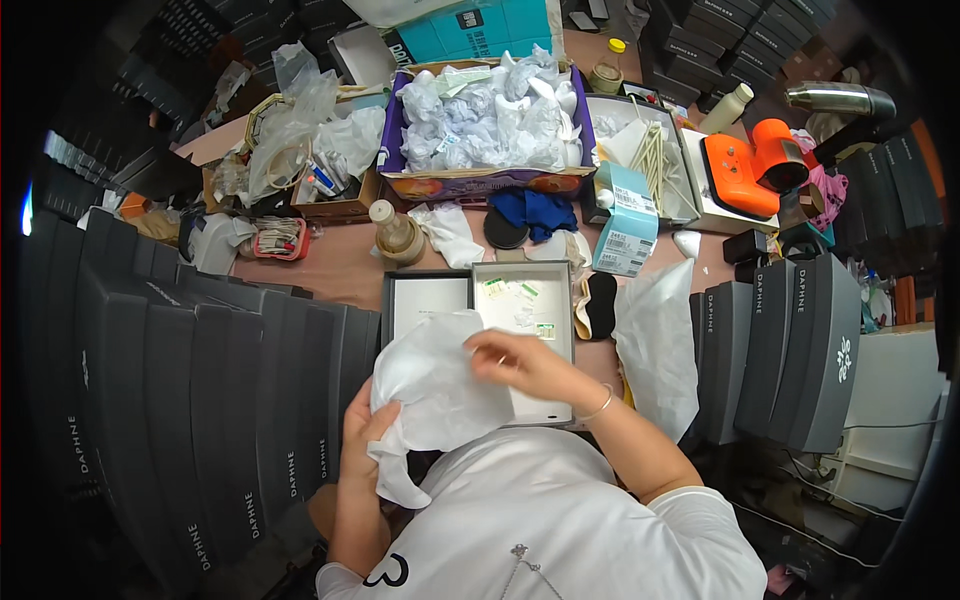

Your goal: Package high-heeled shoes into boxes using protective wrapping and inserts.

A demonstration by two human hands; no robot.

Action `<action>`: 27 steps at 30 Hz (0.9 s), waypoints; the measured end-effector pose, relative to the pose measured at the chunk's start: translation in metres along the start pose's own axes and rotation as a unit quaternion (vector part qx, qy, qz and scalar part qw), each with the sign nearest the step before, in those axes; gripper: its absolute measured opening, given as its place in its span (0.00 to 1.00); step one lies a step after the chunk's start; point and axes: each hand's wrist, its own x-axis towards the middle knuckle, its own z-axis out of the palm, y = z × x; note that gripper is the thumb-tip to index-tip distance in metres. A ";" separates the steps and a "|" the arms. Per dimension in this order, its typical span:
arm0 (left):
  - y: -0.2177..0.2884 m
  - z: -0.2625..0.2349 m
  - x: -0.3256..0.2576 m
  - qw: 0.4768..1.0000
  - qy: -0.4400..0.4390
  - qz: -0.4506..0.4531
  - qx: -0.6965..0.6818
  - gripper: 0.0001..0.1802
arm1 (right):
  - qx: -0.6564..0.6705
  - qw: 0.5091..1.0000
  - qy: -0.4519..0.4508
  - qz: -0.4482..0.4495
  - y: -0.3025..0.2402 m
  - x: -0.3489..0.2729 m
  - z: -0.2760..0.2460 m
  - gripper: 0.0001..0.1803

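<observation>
A sheet of white tissue paper (440,385) is bunched in front of my body, its loose end hanging down at the left. My left hand (368,435) grips its left edge, thumb on top. Whatever the paper may cover is hidden. At the paper's upper right is my right hand (520,368), fingers curled in and closed; I cannot make out what is between them. Beneath both hands lies an open shoe box (565,340) with a pale inside and small green-and-white stickers in it. A dark-rimmed box part (428,290) sits against its left side.
Dark shoe boxes are stacked on the left (220,400) and right (775,350). A purple carton (490,185) of crumpled white paper stands behind. Around it are a glue bottle (397,235), a blue cloth (535,213), a light-blue box (628,220), an orange device (740,175) and white paper (655,345).
</observation>
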 end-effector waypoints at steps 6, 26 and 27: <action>0.010 -0.022 0.042 0.998 0.049 0.014 0.048 0.26 | -0.457 0.855 0.241 0.042 0.174 0.027 -0.022 0.16; -0.004 -0.031 0.044 0.997 0.072 0.014 0.013 0.25 | -0.394 0.860 0.260 0.195 0.187 0.064 -0.024 0.07; -0.006 -0.031 0.042 0.997 0.063 0.027 0.024 0.25 | -0.323 0.888 0.301 0.129 0.184 0.055 -0.017 0.06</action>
